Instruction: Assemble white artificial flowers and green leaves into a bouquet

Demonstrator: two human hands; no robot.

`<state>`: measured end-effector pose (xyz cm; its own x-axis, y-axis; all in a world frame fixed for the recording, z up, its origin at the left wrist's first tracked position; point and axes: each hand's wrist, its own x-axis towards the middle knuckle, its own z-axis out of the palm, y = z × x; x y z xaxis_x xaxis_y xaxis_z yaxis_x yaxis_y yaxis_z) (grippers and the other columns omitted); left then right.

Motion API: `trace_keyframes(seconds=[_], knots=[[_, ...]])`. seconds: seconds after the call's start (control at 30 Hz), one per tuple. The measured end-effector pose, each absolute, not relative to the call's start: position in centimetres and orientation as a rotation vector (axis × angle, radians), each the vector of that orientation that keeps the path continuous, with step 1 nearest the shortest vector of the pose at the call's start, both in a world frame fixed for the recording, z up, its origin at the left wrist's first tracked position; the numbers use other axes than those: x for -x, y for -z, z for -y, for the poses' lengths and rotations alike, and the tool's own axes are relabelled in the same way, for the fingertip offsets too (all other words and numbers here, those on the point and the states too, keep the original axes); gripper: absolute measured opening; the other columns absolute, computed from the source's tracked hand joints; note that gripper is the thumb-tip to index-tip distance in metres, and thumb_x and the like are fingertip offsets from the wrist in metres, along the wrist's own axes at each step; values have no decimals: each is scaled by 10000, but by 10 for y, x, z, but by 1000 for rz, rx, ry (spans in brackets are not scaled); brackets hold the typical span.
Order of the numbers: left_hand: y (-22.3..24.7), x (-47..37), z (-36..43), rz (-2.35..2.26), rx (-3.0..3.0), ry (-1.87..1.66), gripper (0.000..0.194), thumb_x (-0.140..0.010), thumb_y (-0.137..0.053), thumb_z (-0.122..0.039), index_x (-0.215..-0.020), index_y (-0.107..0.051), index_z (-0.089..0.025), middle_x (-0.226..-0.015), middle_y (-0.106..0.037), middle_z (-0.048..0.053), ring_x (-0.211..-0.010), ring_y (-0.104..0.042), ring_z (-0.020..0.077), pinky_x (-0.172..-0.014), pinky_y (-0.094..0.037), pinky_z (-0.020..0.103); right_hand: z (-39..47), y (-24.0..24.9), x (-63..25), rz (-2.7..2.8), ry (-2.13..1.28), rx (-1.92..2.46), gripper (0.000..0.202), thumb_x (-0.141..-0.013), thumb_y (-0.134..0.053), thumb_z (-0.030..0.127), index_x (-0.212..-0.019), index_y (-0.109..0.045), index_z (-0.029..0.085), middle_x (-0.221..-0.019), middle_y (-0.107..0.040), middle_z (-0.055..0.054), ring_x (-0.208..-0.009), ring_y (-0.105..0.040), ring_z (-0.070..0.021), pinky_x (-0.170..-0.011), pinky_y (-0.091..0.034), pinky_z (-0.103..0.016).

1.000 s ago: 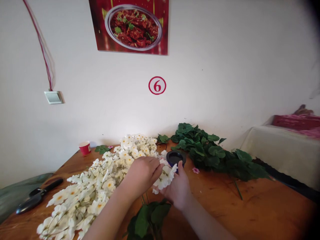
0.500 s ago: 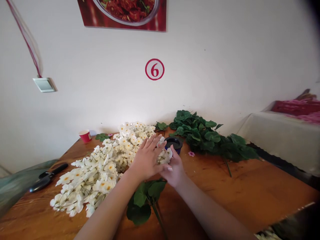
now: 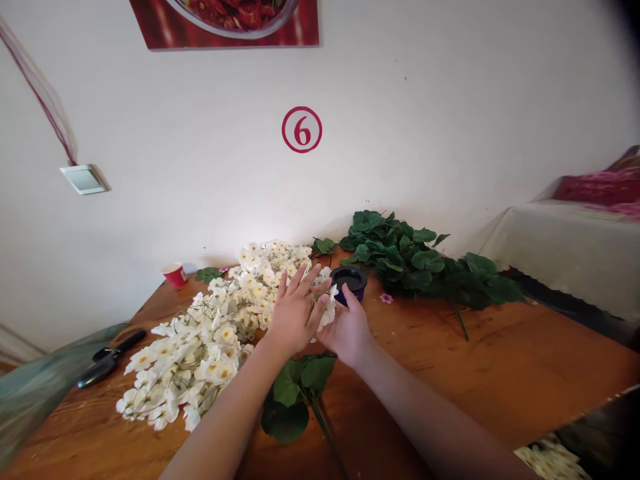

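Observation:
My left hand point(image 3: 295, 313) has its fingers stretched out and spread. It lies against a small bunch of white artificial flowers point(image 3: 329, 308) between my two hands. My right hand point(image 3: 350, 327) cups this bunch from the other side, thumb raised; its fingers are mostly hidden behind the flowers and the left hand. Just beyond the right thumb stands a dark round pot point(image 3: 350, 281). Below the hands, a green leaf stem point(image 3: 300, 393) lies on the wooden table. Left of my hands spreads a big heap of white flowers point(image 3: 215, 340) with yellow centres.
Dark green leaf sprays point(image 3: 420, 260) are piled at the back right, near a small pink flower point(image 3: 386, 298). Black-handled scissors or pliers point(image 3: 110, 360) lie at the left edge, and a red paper cup point(image 3: 175, 275) stands at the back left. A wall closes the far side.
My hands have shifted slightly, and the right hand's fingertips now show less beneath the left. The flower bunch stays between them. The whole view has turned a little.

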<state>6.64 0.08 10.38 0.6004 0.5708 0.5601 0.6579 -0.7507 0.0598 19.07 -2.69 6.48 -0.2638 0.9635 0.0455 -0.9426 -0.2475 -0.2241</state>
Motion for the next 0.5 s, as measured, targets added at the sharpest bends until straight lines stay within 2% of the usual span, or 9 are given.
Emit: trace_keyframes(seconds=[0.17, 0.27, 0.37, 0.5], knots=[[-101, -71, -3, 1030, 2805, 1034, 395, -992, -331, -282, -1296, -582, -260, -1425, -524, 7, -1411, -338, 224, -1189, -210, 516, 19, -54, -184, 228, -1748, 179, 347, -888, -508, 481, -1084, -636, 224, -950, -749, -36, -871, -703, -206, -709, -543, -332], [-95, -75, -7, 982, 2865, 1058, 365, -979, -367, -273, -1228, -625, -203, -1320, -617, 54, -1362, -418, 225, -1174, -267, 494, 16, -46, -177, 171, -1635, 287, 221, -878, -557, 357, -1029, -653, 226, -880, -755, -1, -810, -707, -158, -691, -538, -266], [-85, -79, -9, 985, 2894, 1141, 371, -975, -381, -285, -1230, -621, -162, -1270, -644, 99, -1311, -484, 234, -1151, -315, 488, 15, -42, -171, 144, -1563, 427, 165, -848, -593, 298, -971, -656, 208, -841, -755, 5, -731, -699, -135, -643, -530, -231], [-76, -86, -9, 1130, 2956, 1357, 393, -973, -406, -345, -1257, -606, -160, -1299, -625, 107, -1263, -536, 222, -1106, -395, 423, 15, -40, -171, 250, -1459, 471, 188, -801, -650, 315, -968, -634, 231, -799, -742, 24, -676, -685, -142, -587, -519, -235]])
